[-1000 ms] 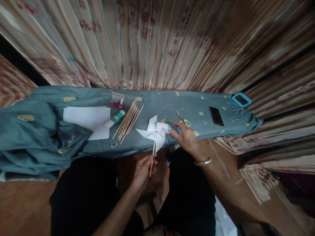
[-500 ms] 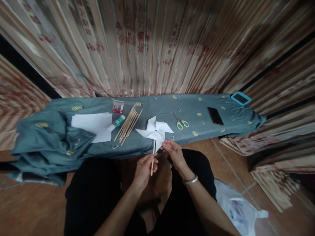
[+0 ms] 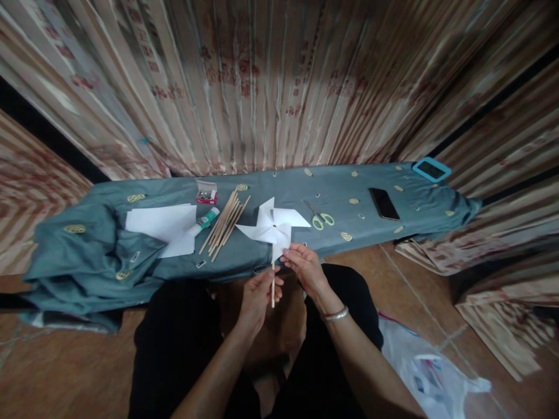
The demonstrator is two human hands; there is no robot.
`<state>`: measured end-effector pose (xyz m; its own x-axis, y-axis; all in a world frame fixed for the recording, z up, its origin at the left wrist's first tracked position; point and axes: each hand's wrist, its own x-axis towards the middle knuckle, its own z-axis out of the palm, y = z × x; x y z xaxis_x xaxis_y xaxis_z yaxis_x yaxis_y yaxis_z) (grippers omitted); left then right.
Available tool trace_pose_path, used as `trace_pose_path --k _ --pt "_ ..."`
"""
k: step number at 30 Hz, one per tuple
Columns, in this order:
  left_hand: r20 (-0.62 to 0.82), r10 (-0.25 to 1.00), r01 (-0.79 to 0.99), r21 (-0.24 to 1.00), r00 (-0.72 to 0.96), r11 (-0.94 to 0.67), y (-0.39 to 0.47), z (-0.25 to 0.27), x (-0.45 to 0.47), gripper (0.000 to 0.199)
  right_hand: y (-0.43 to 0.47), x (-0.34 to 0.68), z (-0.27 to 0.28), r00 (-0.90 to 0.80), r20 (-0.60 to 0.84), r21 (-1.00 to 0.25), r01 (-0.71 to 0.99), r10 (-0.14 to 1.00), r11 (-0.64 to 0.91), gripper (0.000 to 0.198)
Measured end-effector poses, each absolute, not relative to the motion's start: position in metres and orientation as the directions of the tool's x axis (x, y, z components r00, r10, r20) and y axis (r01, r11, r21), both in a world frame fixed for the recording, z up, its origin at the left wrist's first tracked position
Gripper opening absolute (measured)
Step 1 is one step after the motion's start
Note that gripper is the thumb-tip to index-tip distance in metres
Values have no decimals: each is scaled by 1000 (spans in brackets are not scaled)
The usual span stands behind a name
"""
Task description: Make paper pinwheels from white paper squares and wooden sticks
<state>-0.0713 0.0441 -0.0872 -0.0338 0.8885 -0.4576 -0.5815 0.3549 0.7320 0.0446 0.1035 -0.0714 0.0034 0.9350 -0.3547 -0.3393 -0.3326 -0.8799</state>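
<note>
A white paper pinwheel (image 3: 274, 227) on a thin wooden stick (image 3: 273, 291) is held up in front of me, over the near edge of the cloth. My left hand (image 3: 261, 292) is closed around the stick below the blades. With fingertips and thumb, my right hand (image 3: 303, 263) pinches the tip of the lowest blade. That blade covers the upper part of the stick. A small dark spot marks the pinwheel's centre.
A grey-green cloth (image 3: 283, 186) covers the long surface. On it lie white paper sheets (image 3: 157, 224), a glue stick (image 3: 207, 217), a box of small metal pins (image 3: 206, 193), several wooden sticks (image 3: 225, 224), scissors (image 3: 321, 219), a phone (image 3: 384, 203) and a blue-framed device (image 3: 431, 169). A plastic bag (image 3: 430, 372) sits on the floor.
The pinwheel has turned slightly, its lowest blade now over the stick. My right hand has moved a little left and up with the blade tip. The left hand still grips the stick.
</note>
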Motion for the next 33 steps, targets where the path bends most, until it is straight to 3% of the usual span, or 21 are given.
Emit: trace_pose_path --k 19,28,33 --pt "-468 881 -582 737 -70 345 47 -87 -72 45 103 43 -66 -155 -359 -818 -421 920 -391 28" --pt "-445 888 -511 794 -118 330 48 -92 -71 37 104 40 -62 -137 -290 -936 -167 947 -311 31" --pt "-442 889 -519 791 -121 323 56 -81 -81 46 105 58 -36 -83 -88 -995 56 993 -83 25"
